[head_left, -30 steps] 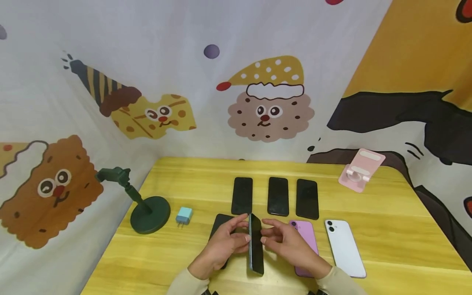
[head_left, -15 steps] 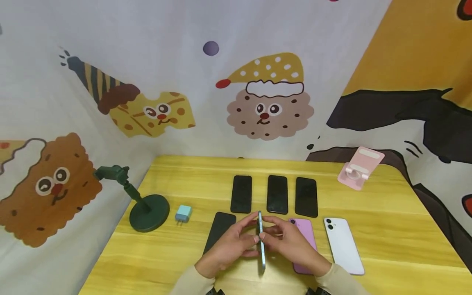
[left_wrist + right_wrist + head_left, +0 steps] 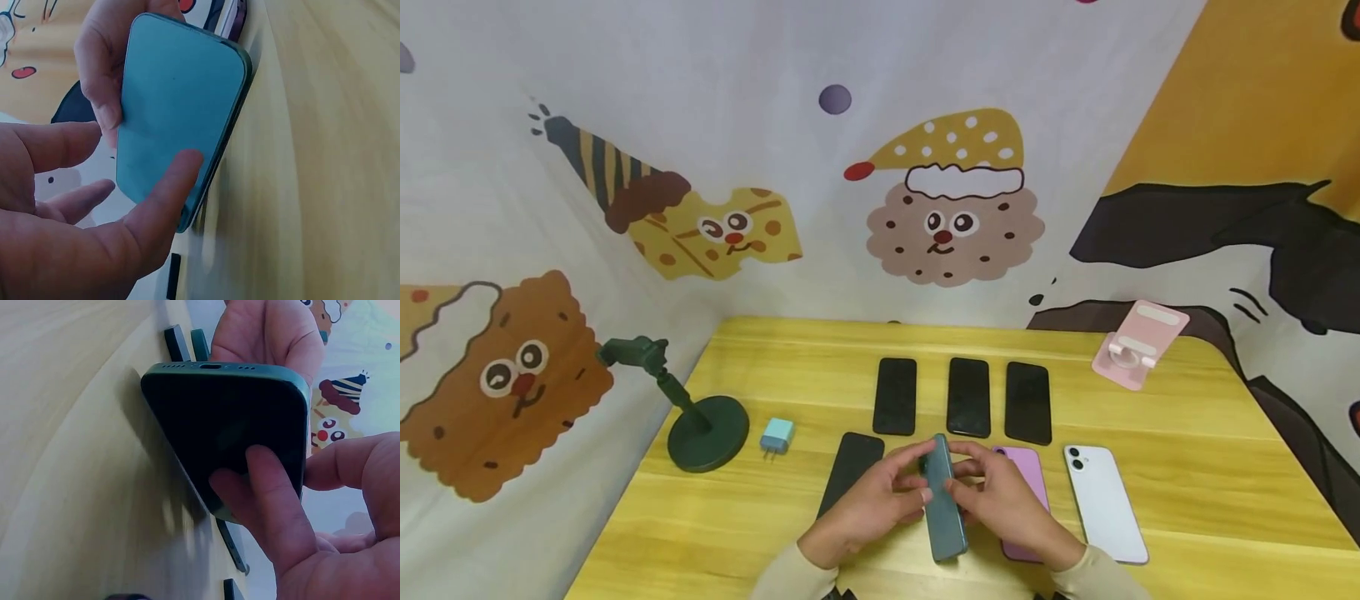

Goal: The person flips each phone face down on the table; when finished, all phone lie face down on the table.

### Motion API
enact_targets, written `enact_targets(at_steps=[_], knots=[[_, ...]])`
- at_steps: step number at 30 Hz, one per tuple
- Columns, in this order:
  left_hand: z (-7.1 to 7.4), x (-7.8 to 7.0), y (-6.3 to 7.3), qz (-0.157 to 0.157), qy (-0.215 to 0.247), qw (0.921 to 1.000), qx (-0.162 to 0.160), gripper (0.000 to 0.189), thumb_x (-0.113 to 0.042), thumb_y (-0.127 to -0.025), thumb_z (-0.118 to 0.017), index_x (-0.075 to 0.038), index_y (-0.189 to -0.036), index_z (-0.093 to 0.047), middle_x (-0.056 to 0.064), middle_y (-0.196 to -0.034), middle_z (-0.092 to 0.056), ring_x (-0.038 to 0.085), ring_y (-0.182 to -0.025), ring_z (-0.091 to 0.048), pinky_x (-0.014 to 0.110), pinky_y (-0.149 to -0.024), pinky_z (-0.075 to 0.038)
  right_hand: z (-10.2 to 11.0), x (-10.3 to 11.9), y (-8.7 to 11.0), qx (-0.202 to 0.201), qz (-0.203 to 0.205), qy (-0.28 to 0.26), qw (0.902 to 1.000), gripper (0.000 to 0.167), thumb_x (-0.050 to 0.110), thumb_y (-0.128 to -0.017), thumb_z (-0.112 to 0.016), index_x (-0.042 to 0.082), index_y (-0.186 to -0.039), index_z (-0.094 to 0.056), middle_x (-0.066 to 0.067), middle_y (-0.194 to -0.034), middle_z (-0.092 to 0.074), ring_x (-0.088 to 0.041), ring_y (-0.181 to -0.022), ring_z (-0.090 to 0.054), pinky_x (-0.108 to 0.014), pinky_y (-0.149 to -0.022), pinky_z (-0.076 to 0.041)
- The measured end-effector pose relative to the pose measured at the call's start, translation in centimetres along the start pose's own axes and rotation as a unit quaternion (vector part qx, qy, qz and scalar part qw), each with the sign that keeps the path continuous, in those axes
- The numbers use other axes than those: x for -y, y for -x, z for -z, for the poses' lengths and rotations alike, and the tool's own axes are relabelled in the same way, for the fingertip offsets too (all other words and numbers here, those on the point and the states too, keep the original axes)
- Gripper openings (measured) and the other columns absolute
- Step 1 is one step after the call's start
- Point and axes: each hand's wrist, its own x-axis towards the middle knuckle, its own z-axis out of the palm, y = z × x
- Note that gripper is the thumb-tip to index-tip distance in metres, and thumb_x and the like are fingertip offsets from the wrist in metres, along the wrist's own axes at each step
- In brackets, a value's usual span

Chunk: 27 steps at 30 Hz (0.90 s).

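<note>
Fingers (image 3: 278,509) of right hand (image 3: 1000,497) pinch blue-backed phone (image 3: 178,94), left hand's (image 3: 874,502) spread; likely stiff, slick, breakable, best held by long edges.

"What's covered in your head view?"
"Your left hand (image 3: 880,502) hides the black rectangular phone's (image 3: 853,464) lower part; your right hand (image 3: 1000,497) covers part of the pink rectangular phone (image 3: 1028,467)."
"And your right fingertips?"
"Some vanish behind the slim blue-green rectangular phone (image 3: 946,521). Your beige fabric sleeves (image 3: 793,575) are cropped below."

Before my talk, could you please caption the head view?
Right hand holds a slim teal rectangular phone while left hand touches it.
</note>
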Motion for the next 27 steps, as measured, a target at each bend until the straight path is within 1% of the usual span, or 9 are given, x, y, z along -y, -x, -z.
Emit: enact_targets(at_steps=[3, 4, 5, 6, 10, 12, 16, 21, 27], knots=[[0.3, 0.0, 0.3, -0.003, 0.005, 0.9999, -0.014, 0.058, -0.008, -0.104, -0.067, -0.029, -0.156, -0.052, 0.017, -0.152, -0.05, 0.029, -0.124, -0.063, 0.049, -0.097, -0.061, -0.1, 0.1, 0.0, -0.006, -0.004, 0.004, 1.0, 0.061, 0.011, -0.099, -0.072, -0.002, -0.154, -0.047, -0.028, -0.128, -0.07, -0.028, -0.089, -0.079, -0.041, -0.061, -0.065], [0.4, 0.0, 0.4, -0.001, 0.009, 0.9997, -0.022, 0.058, -0.008, -0.105, -0.066, -0.025, -0.158, -0.05, 0.019, -0.152, -0.052, 0.03, -0.126, -0.063, 0.05, -0.097, -0.061, -0.2, 0.2, 0.0, -0.008, -0.005, 0.006, 0.9999, 0.061, 0.011, -0.099, -0.072, -0.001, -0.153, -0.048, -0.028, -0.128, -0.071, -0.028, -0.089, -0.079, -0.041, -0.061, -0.065], [0.5, 0.1, 0.4, 0.001, 0.012, 0.9995, -0.03, 0.058, -0.008, -0.105, -0.065, -0.021, -0.159, -0.048, 0.022, -0.148, -0.055, 0.031, -0.126, -0.064, 0.05, -0.096, -0.061, -0.2, 0.3, 0.0, -0.011, -0.006, 0.007, 0.9999, 0.06, 0.011, -0.099, -0.072, -0.001, -0.153, -0.048, -0.027, -0.128, -0.071, -0.027, -0.087, -0.078, -0.041, -0.061, -0.065], [0.6, 0.2, 0.5, 0.003, 0.016, 0.9992, -0.036, 0.058, -0.008, -0.106, -0.064, -0.017, -0.16, -0.046, 0.023, -0.15, -0.055, 0.031, -0.127, -0.064, 0.05, -0.096, -0.061, -0.3, 0.3, 0.1, -0.015, -0.007, 0.01, 0.9998, 0.06, 0.011, -0.098, -0.072, 0.0, -0.152, -0.049, -0.027, -0.127, -0.071, -0.026, -0.086, -0.078, -0.041, -0.06, -0.065], [0.8, 0.6, 0.7, 0.015, 0.041, 0.998, -0.046, 0.061, -0.008, -0.105, -0.064, -0.007, -0.161, -0.039, 0.023, -0.157, -0.047, 0.028, -0.122, -0.066, 0.048, -0.091, -0.063, -0.5, 0.8, 0.2, -0.031, -0.006, 0.013, 0.9994, 0.061, 0.009, -0.097, -0.073, 0.003, -0.153, -0.049, -0.024, -0.128, -0.071, -0.024, -0.083, -0.078, -0.038, -0.061, -0.064], [0.9, 0.8, 0.7, 0.016, 0.057, 0.9975, -0.039, 0.063, -0.008, -0.104, -0.065, -0.006, -0.161, -0.037, 0.022, -0.159, -0.045, 0.028, -0.119, -0.067, 0.048, -0.09, -0.064, -0.5, 1.1, 0.3, -0.039, -0.004, 0.006, 0.9992, 0.061, 0.009, -0.097, -0.072, 0.004, -0.153, -0.048, -0.024, -0.129, -0.071, -0.024, -0.086, -0.078, -0.037, -0.062, -0.064], [1.1, 0.7, 0.7, 0.014, 0.072, 0.9969, -0.028, 0.065, -0.009, -0.103, -0.065, -0.01, -0.163, -0.037, 0.021, -0.15, -0.053, 0.029, -0.117, -0.069, 0.049, -0.088, -0.064, -0.8, 1.3, 0.5, -0.047, -0.001, -0.017, 0.9988, 0.061, 0.006, -0.098, -0.071, 0.004, -0.153, -0.045, -0.025, -0.132, -0.068, -0.026, -0.093, -0.079, -0.037, -0.064, -0.065], [1.0, 0.3, 0.7, 0.014, 0.065, 0.9974, -0.027, 0.066, -0.011, -0.103, -0.065, -0.012, -0.163, -0.038, 0.02, -0.145, -0.055, 0.028, -0.115, -0.069, 0.048, -0.089, -0.064, -0.7, 1.2, 0.6, -0.057, -0.008, -0.024, 0.998, 0.059, 0.003, -0.098, -0.07, 0.006, -0.151, -0.044, -0.023, -0.129, -0.067, -0.026, -0.09, -0.078, -0.037, -0.063, -0.065], [0.7, 0.4, 0.6, 0.018, 0.049, 0.998, -0.036, 0.069, -0.01, -0.102, -0.065, -0.01, -0.164, -0.035, 0.019, -0.142, -0.054, 0.025, -0.109, -0.068, 0.045, -0.087, -0.064, -0.3, 0.4, 0.6, -0.063, -0.016, -0.024, 0.9976, 0.06, 0.004, -0.098, -0.071, 0.007, -0.152, -0.047, -0.02, -0.117, -0.063, -0.024, -0.083, -0.075, -0.042, -0.061, -0.065]])
